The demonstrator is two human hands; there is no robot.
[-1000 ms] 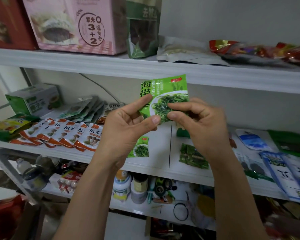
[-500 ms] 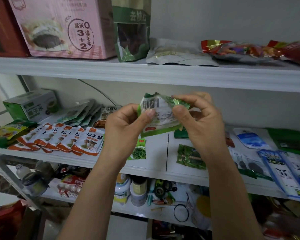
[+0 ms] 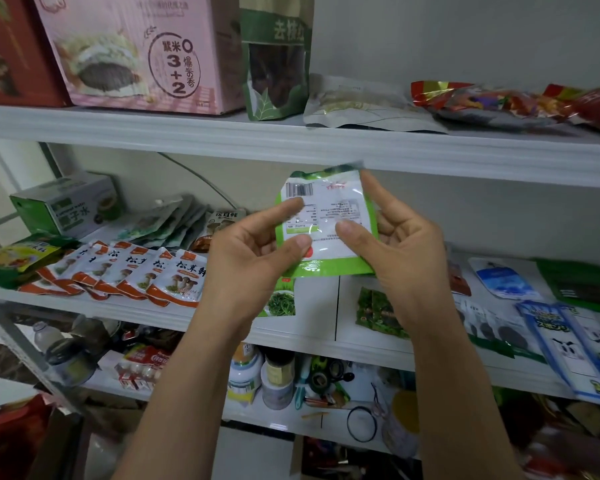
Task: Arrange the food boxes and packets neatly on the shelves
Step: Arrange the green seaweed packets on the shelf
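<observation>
Head view, green packet (image 3: pixel 326 220), barcode side showing, pinched at its edges between left hand (image 3: pixel 246 261) and right hand (image 3: pixel 407 254), in the air before the middle shelf (image 3: pixel 317 308), mushroom packets (image 3: pixel 179 284) left of the left hand

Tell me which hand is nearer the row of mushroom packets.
Left. The left hand sits just right of the mushroom packets; the right hand is farther right, beyond the green packet both hands pinch.

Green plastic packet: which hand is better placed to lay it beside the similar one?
Left, probably: the right hand also holds the green plastic packet, but only the left hand is over the similar green packet on the shelf.
</observation>
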